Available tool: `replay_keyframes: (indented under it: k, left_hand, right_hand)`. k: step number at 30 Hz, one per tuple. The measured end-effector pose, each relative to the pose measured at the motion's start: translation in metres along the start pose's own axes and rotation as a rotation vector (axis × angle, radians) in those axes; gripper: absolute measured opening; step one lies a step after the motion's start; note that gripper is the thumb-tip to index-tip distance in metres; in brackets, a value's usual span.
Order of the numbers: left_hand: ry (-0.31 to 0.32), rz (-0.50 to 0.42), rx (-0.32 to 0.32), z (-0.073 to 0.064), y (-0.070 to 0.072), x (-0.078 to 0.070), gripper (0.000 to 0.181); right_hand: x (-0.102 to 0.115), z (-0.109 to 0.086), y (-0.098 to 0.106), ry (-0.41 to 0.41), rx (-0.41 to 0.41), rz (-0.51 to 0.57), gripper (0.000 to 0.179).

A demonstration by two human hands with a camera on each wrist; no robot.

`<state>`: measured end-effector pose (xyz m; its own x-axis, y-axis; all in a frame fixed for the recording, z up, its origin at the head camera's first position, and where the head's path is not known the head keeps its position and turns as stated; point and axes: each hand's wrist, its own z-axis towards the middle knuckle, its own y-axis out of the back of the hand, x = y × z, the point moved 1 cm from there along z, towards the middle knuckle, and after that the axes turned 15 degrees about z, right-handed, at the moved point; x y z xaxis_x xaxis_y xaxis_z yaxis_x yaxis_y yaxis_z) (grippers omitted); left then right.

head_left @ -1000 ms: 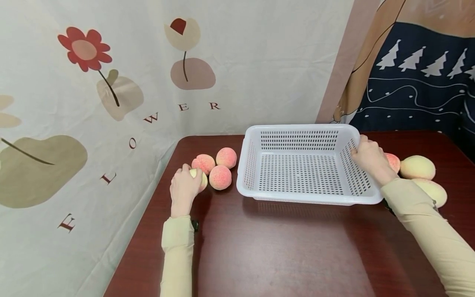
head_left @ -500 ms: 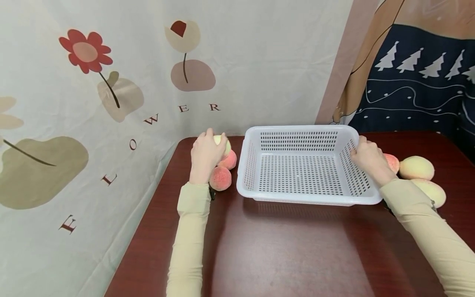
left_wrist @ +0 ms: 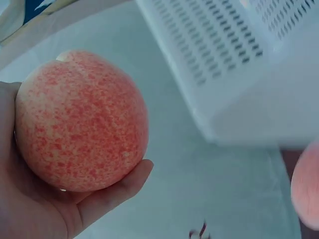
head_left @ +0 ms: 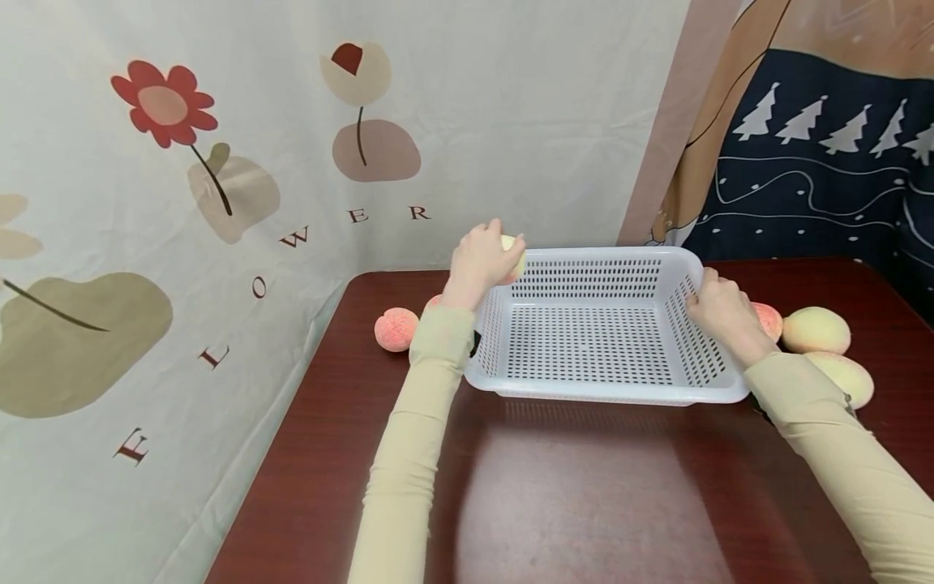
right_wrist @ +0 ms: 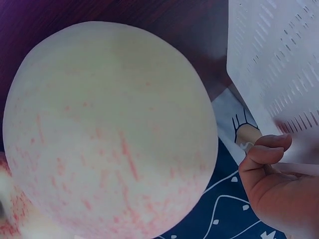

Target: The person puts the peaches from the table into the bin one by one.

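Note:
My left hand holds a peach over the left back corner of a white perforated plastic basket. Seen in the left wrist view, the peach is mottled red, with the thumb and palm curved about it, near the basket's wall. My right hand grips the basket's right rim. In the right wrist view its fingers curl at the basket's edge. Nothing lies inside the basket.
Left of the basket sits a pink peach, with another peach mostly hidden behind the left sleeve. Beyond the right hand lie a red peach and two pale peaches. A patterned cloth hangs behind the dark red table.
The left hand has lifted the peach from the group at left and carried it rightward to above the basket's left side. My right hand stays on the rim.

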<state>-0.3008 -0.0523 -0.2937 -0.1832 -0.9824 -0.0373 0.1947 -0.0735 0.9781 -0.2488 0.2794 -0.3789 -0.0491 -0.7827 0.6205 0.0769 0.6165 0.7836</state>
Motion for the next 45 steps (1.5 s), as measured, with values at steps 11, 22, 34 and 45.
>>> replay_keyframes:
  k: [11, 22, 34, 45]
  left_hand:
    - [-0.137, 0.138, 0.264, 0.021, -0.049, -0.039, 0.064]
    - [-0.11, 0.288, 0.284, 0.017, -0.08, -0.047, 0.056]
    - [-0.122, 0.321, 0.305, 0.017, -0.083, -0.047, 0.05]
    - [-0.143, 0.291, 0.276, 0.019, -0.075, -0.043, 0.041]
  right_hand:
    - [0.0, -0.002, 0.0, 0.014, -0.013, -0.008, 0.052]
    - [0.002, -0.003, -0.002, 0.017, -0.022, -0.003, 0.051]
    - [0.001, -0.002, 0.0, -0.002, -0.003, 0.0, 0.053]
    - [0.002, -0.003, 0.0, -0.021, 0.022, 0.011, 0.056]
